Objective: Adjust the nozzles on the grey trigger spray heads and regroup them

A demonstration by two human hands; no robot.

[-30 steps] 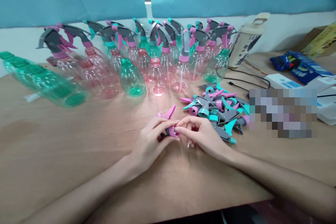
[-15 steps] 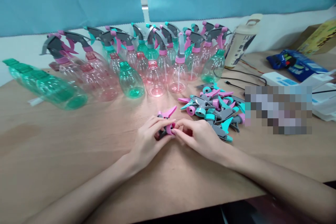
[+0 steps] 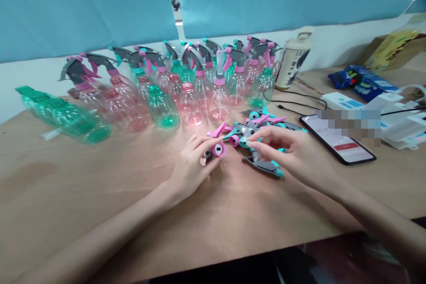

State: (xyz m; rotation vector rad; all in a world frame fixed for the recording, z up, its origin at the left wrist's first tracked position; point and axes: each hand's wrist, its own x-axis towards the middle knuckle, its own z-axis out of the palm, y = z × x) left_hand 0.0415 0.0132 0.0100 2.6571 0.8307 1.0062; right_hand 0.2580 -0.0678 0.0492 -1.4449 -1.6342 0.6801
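Note:
My left hand (image 3: 191, 164) is closed around a grey and pink trigger spray head (image 3: 218, 149). Its round pink collar opening faces me, and the pink trigger sticks up above my fingers. Over the pile of loose spray heads (image 3: 262, 166), my right hand (image 3: 282, 146) has thumb and index finger pinched close together. Their tips are beside a teal collar in that pile; whether anything small is between them I cannot make out. Part of the pile is hidden behind my right hand.
Spray bottles with heads fitted (image 3: 219, 102) stand in rows at the back. Among them are open-necked pink bottles (image 3: 193, 108) and green bottles (image 3: 163, 108). Several green bottles (image 3: 76, 120) are at the left. A phone (image 3: 346, 144), cables, a power strip (image 3: 342, 102) and a tumbler (image 3: 294, 60) occupy the right.
My right hand has left the spray head's pink collar and moved right over the pile. The collar in my left hand has turned to face me. The view has shifted rightward.

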